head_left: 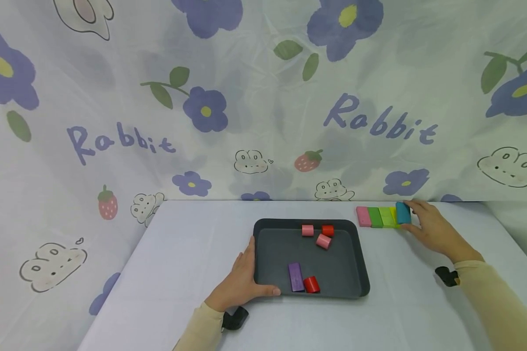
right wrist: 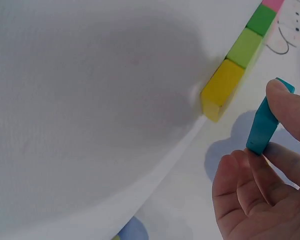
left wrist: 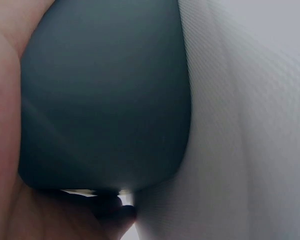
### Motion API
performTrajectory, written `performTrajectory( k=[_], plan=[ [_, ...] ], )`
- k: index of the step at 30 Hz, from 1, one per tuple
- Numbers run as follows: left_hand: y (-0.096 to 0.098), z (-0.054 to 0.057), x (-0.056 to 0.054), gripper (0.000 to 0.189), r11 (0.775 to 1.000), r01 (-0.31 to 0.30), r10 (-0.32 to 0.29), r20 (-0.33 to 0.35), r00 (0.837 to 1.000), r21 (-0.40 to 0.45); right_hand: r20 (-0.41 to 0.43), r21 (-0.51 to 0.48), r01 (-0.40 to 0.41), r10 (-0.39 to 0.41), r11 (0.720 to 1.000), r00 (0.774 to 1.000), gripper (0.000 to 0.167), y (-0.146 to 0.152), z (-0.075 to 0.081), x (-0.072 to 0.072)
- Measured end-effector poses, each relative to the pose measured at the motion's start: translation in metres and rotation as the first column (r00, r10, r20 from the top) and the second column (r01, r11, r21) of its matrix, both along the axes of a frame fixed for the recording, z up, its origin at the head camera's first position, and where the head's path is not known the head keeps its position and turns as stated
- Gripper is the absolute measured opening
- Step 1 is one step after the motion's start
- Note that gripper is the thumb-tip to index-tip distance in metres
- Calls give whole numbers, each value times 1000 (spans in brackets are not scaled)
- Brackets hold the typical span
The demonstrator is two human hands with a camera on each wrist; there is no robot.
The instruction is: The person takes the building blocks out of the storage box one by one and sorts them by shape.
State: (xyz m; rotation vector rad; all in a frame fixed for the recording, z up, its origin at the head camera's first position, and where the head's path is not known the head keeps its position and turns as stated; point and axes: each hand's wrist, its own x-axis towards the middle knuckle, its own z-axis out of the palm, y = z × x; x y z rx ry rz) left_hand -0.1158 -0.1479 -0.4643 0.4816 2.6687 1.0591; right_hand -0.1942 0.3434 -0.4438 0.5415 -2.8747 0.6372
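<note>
My right hand (head_left: 436, 234) pinches a blue rectangular block (head_left: 403, 213) between thumb and fingertips. In the right wrist view the blue block (right wrist: 264, 122) is held on edge, apart from the end of a row of blocks. That row runs pink (head_left: 363, 217), green (head_left: 375, 217), light green (head_left: 386, 217) and yellow (right wrist: 223, 82). My left hand (head_left: 241, 280) rests against the front left corner of a dark grey tray (head_left: 364, 265), thumb along the front rim and straight fingers along the left side. The left wrist view shows mostly the tray's outer wall (left wrist: 105, 100).
Inside the tray lie a purple block (head_left: 296, 277), a red cylinder (head_left: 312, 284) beside it, another red cylinder (head_left: 328, 230) and two pink cylinders (head_left: 323, 241) toward the back. A white cloth covers the table (head_left: 193, 243); a patterned curtain (head_left: 263, 97) hangs behind.
</note>
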Motion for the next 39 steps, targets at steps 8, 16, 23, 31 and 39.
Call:
performTrajectory(
  k=[8, 16, 23, 31, 39],
  plan=[
    [-1, -1, 1, 142, 1000, 5, -5, -4, 1000, -1, 89, 48, 13, -17, 999, 996, 68, 11, -5, -5],
    [-1, -2, 1, 142, 1000, 3, -3, -9, 1000, 0, 113, 70, 11, -19, 997, 993, 69, 16, -4, -8],
    [0, 0, 1, 142, 1000, 4, -5, -10, 1000, -3, 129, 86, 17, -28, 996, 991, 69, 22, -4, -10],
    [0, 0, 0, 143, 1000, -6, 6, 3, 1000, -7, 149, 98, 7, -22, 995, 989, 68, 25, -5, -14],
    [0, -1, 0, 143, 1000, -1, 1, -4, 1000, -9, 197, 118, 15, -38, 993, 980, 68, 25, -7, -16]
  ],
)
